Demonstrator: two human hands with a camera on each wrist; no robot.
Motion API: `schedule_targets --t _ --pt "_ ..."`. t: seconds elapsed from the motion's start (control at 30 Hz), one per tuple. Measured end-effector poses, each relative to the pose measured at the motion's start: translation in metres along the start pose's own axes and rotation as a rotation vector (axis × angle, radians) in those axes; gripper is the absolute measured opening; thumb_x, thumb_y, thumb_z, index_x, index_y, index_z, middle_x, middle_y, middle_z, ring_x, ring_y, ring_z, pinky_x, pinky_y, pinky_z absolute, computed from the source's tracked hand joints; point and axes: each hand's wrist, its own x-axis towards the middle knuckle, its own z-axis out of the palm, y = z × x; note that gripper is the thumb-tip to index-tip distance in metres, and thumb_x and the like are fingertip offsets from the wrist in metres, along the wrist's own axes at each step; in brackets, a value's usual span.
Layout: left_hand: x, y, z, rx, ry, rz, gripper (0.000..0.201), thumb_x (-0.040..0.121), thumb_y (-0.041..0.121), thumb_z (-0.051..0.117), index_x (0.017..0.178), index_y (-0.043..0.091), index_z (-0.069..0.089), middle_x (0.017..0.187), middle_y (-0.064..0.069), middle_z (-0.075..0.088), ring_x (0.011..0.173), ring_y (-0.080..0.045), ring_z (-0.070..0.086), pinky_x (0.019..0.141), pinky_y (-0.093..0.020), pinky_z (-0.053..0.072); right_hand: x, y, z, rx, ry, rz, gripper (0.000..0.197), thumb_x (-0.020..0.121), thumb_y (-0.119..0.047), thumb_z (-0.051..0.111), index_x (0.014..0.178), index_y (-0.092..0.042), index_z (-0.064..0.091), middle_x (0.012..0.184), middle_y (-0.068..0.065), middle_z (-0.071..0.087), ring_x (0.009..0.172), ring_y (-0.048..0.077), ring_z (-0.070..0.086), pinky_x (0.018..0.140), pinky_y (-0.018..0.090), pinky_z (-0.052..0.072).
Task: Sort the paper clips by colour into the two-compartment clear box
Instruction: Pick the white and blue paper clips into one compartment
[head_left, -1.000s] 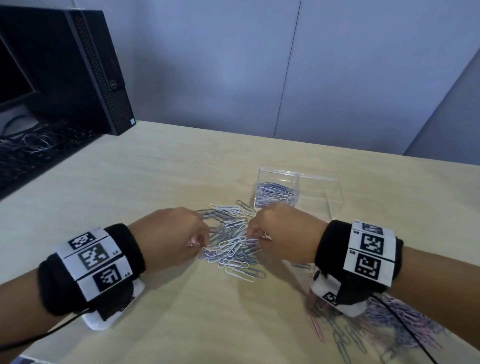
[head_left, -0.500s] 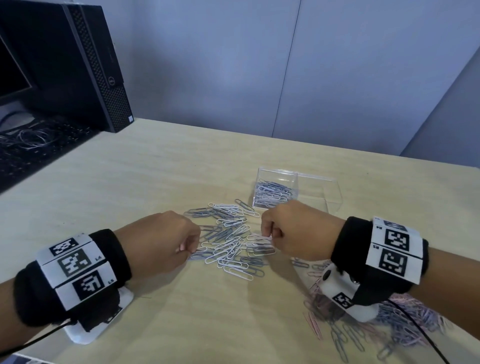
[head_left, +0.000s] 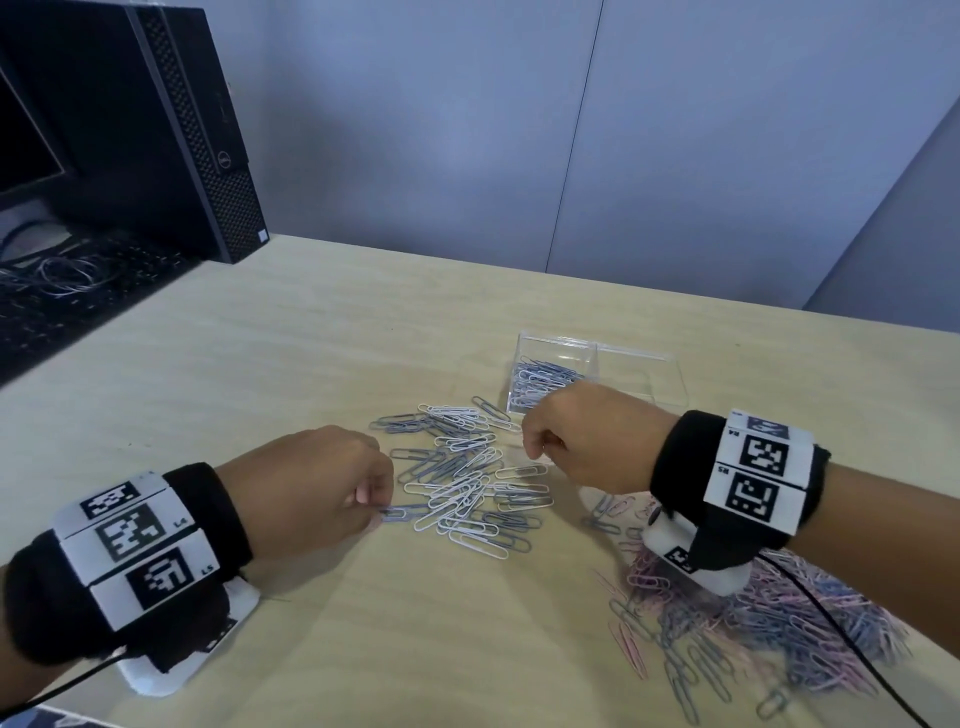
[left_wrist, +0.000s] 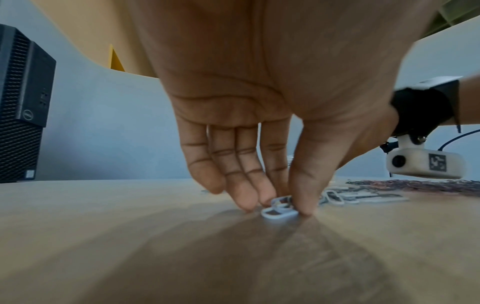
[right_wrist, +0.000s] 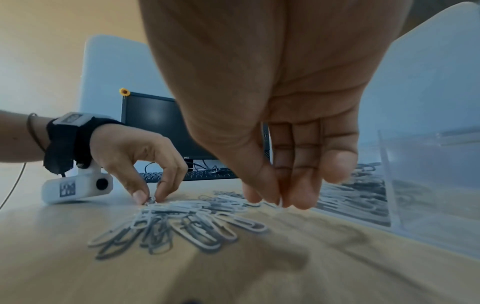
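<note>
Centrally on the wooden table (head_left: 270, 364) lies a loose spread of blue and white paper clips (head_left: 467, 478), which serves as the landmark. Left of the spread, the left hand (head_left: 311, 486) rests low on the table, thumb and fingertips (left_wrist: 301, 203) pinched together on a light blue clip (left_wrist: 279, 212) at the spread's left edge. Right of the spread, the right hand (head_left: 587, 441) hovers with fingers bunched together, pointing down; whether it holds a clip cannot be determined. Behind the spread and right of it stands the two-compartment clear box (head_left: 644, 364); its left compartment contains blue clips (head_left: 540, 376). Nearer the person, right of the spread, lies a mixed pile of pink and blue clips (head_left: 753, 639). Far left of the spread stands a black computer tower (head_left: 171, 124).
</note>
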Motion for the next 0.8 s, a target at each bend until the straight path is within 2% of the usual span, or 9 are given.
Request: schedule_targets --t 0.07,0.2,0.3,0.43,0.6,0.7,0.8 --pt "0.002 -0.002 0.000 -0.035 -0.017 -0.031 0.010 0.082 0.035 0.062 0.076 0.038 0.055 0.083 0.017 0.060 0.077 0.002 0.056 0.075 -0.021 0.049 0.003 -0.003 0.001 -0.019 -0.029 -0.001 0.030 0.086 -0.008 0.050 0.100 -0.022 0.072 0.098 -0.002 0.070 0.093 0.018 0.062 0.084 0.036 0.053" --pt "0.004 -0.005 0.001 -0.103 -0.069 -0.052 0.008 0.081 0.031 0.063 0.074 0.033 0.059 0.077 0.014 0.063 0.070 0.001 0.058 0.065 -0.012 0.045 0.005 -0.006 0.005 -0.028 -0.059 -0.028 0.016 0.087 -0.024 0.059 0.093 -0.019 0.072 0.091 -0.002 0.069 0.088 0.020 0.063 0.079 0.035 0.054" --pt "0.003 -0.005 0.001 -0.108 -0.080 -0.054 0.009 0.080 0.030 0.062 0.072 0.033 0.058 0.075 0.014 0.064 0.070 0.001 0.059 0.066 -0.015 0.048 0.006 -0.004 0.005 -0.008 -0.088 -0.004 0.012 0.086 -0.020 0.058 0.082 -0.018 0.069 0.084 -0.001 0.068 0.081 0.020 0.063 0.073 0.033 0.053" --pt "0.003 -0.001 -0.007 -0.079 -0.057 -0.045 0.011 0.079 0.028 0.063 0.070 0.032 0.057 0.074 0.015 0.065 0.070 0.000 0.059 0.069 -0.020 0.050 0.004 0.000 0.004 0.037 -0.122 0.018 0.013 0.087 -0.015 0.057 0.082 -0.014 0.069 0.081 0.000 0.069 0.077 0.018 0.064 0.064 0.023 0.048" --pt "0.027 0.014 -0.035 -0.098 0.081 0.026 0.017 0.077 0.016 0.065 0.072 0.031 0.059 0.069 0.010 0.068 0.064 -0.002 0.059 0.067 -0.018 0.047 -0.004 0.004 0.005 0.060 -0.069 0.008 0.013 0.083 -0.011 0.057 0.080 -0.013 0.070 0.080 0.000 0.070 0.075 0.016 0.064 0.070 0.029 0.054" --pt "0.062 0.031 -0.051 -0.119 0.203 0.091 0.015 0.077 0.012 0.066 0.079 0.027 0.065 0.071 0.007 0.070 0.067 -0.008 0.062 0.069 -0.021 0.047 -0.008 0.003 0.006 0.065 -0.038 0.008 0.015 0.082 -0.009 0.056 0.082 -0.012 0.071 0.081 0.000 0.071 0.076 0.015 0.063 0.068 0.024 0.051" --pt "0.103 0.049 -0.063 -0.118 0.301 0.142 0.012 0.079 0.013 0.067 0.086 0.022 0.069 0.073 0.007 0.068 0.070 -0.012 0.061 0.071 -0.022 0.046 -0.012 0.002 0.007 0.078 -0.012 0.004 0.014 0.080 -0.011 0.058 0.080 -0.014 0.071 0.079 -0.001 0.071 0.075 0.015 0.062 0.070 0.028 0.053"
